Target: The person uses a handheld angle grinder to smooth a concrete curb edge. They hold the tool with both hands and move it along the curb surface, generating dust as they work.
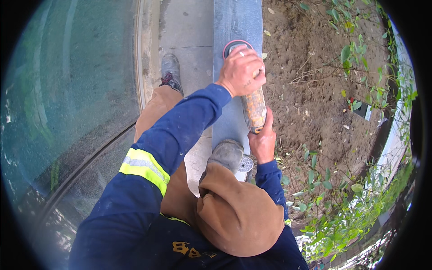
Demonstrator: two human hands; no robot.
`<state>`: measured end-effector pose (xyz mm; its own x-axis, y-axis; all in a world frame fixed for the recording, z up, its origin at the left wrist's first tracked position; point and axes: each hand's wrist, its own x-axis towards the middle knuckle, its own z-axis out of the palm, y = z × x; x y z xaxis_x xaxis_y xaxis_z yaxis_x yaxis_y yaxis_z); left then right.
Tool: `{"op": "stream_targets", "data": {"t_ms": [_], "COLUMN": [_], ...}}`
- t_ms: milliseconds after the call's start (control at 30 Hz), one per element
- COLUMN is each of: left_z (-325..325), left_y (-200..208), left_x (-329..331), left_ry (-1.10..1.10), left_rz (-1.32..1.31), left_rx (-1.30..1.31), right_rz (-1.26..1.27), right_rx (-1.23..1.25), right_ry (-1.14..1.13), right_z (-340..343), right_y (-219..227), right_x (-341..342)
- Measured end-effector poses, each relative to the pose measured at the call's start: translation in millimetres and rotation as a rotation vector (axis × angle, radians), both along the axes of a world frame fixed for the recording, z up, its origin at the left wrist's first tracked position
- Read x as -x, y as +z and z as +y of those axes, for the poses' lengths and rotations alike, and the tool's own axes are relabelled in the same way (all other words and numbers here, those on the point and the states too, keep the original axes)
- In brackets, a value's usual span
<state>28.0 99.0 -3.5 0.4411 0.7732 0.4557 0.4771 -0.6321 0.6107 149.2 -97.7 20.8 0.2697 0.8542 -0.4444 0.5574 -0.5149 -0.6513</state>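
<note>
A worn yellow and black power grinder lies lengthwise over a long grey stone ledge. Its round pad, edged in pink, rests against the top of the stone. My left hand wraps over the front of the tool, just behind the pad, and wears a ring. Around the rear end of the body, my right hand is closed, thumb lying along the side. Part of the tool's head is hidden under my left hand. I cannot tell whether the pad is spinning.
My right boot is on the ledge beside a pale perforated disc. My left boot stands on the concrete walkway. A large glass pane runs along the left. Bare soil with leafy plants borders the right.
</note>
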Motion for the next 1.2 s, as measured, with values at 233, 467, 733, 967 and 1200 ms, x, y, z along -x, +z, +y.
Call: {"op": "stream_targets", "data": {"t_ms": [233, 467, 733, 967, 1200], "left_z": [-34.7, 2.4, 6.6, -6.9, 22.1], "left_y": [0.8, -1.1, -0.4, -0.8, -3.9], "left_x": [-10.8, -0.9, 29.5, 3.2, -3.8], "left_ry": [0.018, 0.038, 0.095, 0.055, 0.064], "left_rz": [-0.042, -0.018, 0.026, -0.044, -0.027], "left_rx": [0.018, 0.0, -0.004, -0.01, -0.037], "right_rz": [-0.004, -0.017, 0.008, -0.056, -0.02], "right_rx": [-0.055, -0.029, -0.104, -0.051, -0.039], "right_ry": [-0.012, 0.03, 0.113, 0.039, 0.03], "right_z": [-32.6, 6.4, 16.0, -4.4, 25.5], "right_y": [10.7, 5.2, -3.2, -0.9, -3.3], "right_x": [-4.8, -2.4, 10.3, 0.4, -7.8]}}
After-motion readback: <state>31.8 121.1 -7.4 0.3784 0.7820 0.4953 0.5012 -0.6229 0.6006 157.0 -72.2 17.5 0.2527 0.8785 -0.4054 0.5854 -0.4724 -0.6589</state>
